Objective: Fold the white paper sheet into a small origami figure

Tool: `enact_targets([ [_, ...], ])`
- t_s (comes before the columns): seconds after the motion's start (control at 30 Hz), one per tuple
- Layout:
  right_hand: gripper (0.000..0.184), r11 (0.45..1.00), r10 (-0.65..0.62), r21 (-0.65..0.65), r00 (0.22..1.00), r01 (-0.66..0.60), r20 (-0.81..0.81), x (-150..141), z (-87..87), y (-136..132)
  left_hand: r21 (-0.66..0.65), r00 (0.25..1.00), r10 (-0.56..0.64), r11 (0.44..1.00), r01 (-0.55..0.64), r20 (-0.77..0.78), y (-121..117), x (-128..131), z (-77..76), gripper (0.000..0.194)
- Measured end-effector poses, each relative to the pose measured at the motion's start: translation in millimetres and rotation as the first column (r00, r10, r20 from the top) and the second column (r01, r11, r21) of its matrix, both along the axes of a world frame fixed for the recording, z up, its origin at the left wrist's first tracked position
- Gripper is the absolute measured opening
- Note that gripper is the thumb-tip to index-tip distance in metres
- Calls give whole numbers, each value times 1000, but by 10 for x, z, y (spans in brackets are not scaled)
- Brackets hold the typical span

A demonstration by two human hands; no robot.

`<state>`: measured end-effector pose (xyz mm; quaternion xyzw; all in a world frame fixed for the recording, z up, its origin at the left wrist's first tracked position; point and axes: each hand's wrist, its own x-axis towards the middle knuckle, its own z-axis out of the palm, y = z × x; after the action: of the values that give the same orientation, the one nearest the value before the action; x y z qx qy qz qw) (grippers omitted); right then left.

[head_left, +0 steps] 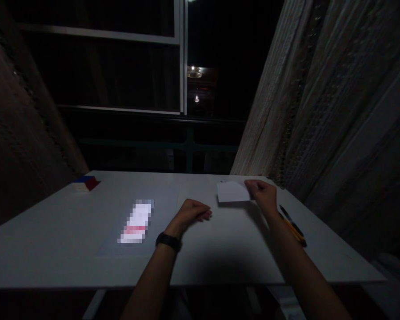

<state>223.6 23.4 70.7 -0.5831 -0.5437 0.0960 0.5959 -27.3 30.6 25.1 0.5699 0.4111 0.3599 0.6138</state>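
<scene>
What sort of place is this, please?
Probably a dimly lit room in a home, though I cannot be certain: a white table stands before a window, with long curtains hanging on both sides.

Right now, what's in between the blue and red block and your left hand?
In the head view, a bright, pixelated patch on a pale sheet lies between the block and the left hand.

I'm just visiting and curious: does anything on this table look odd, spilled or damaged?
One thing: the bright, blocky patch on the table, left of the left hand. It's pixelated, unlike everything around it, so its details can't be read. No spill or damage shows.
</scene>
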Motion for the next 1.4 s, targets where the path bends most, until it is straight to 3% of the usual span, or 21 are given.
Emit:
enact_targets([
  [0.13, 30, 989, 52, 117, 964, -85, 259, -388, -186, -149, -159, 989, -36, 985, 58, 141, -67, 34, 69, 59],
  [0.2, 29, 964, 141, 135, 868, -231, 476, -608, -337, -260, -191, 960, -53, 976, 108, 276, -99, 54, 95, 61],
  [0.27, 31, 906, 252, 98, 709, -413, 659, -781, -482, -365, -182, 927, -56, 975, 131, 372, -107, 66, 91, 53],
  [0.33, 32, 856, 280, 99, 616, -508, 736, -881, -570, -440, -175, 918, 0, 982, 75, 395, -89, 70, 56, 42],
  [0.4, 39, 807, 345, 81, 579, -585, 739, -909, -576, -457, -187, 909, 101, 982, -26, 405, -54, 66, 9, 35],
  [0.47, 45, 813, 400, 111, 687, -572, 606, -892, -518, -396, -203, 888, 164, 976, -83, 429, -20, 58, -29, 32],
  [0.53, 39, 896, 381, 118, 876, -429, 295, -862, -448, -259, -199, 880, 188, 974, -109, 437, 1, 49, -46, 32],
  [0.57, 38, 928, 355, 86, 930, -363, 98, -849, -425, -174, -189, 879, 193, 975, -121, 436, 6, 44, -48, 33],
  [0.63, 45, 921, 371, -16, 890, -389, -266, -832, -417, -7, -159, 878, 207, 976, -152, 432, 9, 34, -41, 36],
  [0.7, 45, 852, 399, -134, 793, -507, -461, -822, -458, 111, -140, 872, 240, 970, -198, 428, 10, 27, -32, 38],
  [0.77, 38, 816, 420, -161, 760, -556, -496, -815, -520, 155, -131, 871, 268, 963, -234, 412, 17, 27, -29, 39],
  [0.87, 35, 832, 419, -149, 781, -535, -463, -798, -594, 134, -38, 885, 312, 947, -319, 347, 44, 40, -34, 37],
  [0.97, 37, 857, 386, -168, 822, -488, -418, -761, -628, 112, 173, 861, 453, 852, -495, 232, 68, 54, -35, 31],
  [1.03, 37, 888, 372, -145, 866, -437, -334, -728, -642, 117, 245, 855, 483, 820, -517, 189, 65, 63, -27, 30],
  [1.17, 35, 923, 350, -89, 914, -373, -205, -683, -658, 121, 163, 931, 330, 921, -354, 156, 19, 83, -3, 37],
  [1.27, 40, 904, 335, -153, 884, -399, -325, -695, -641, 90, 98, 936, 310, 939, -329, 167, -9, 93, 14, 40],
  [1.4, 55, 844, 344, -197, 785, -500, -516, -730, -581, 38, 49, 936, 308, 946, -321, 168, -7, 84, 19, 41],
])
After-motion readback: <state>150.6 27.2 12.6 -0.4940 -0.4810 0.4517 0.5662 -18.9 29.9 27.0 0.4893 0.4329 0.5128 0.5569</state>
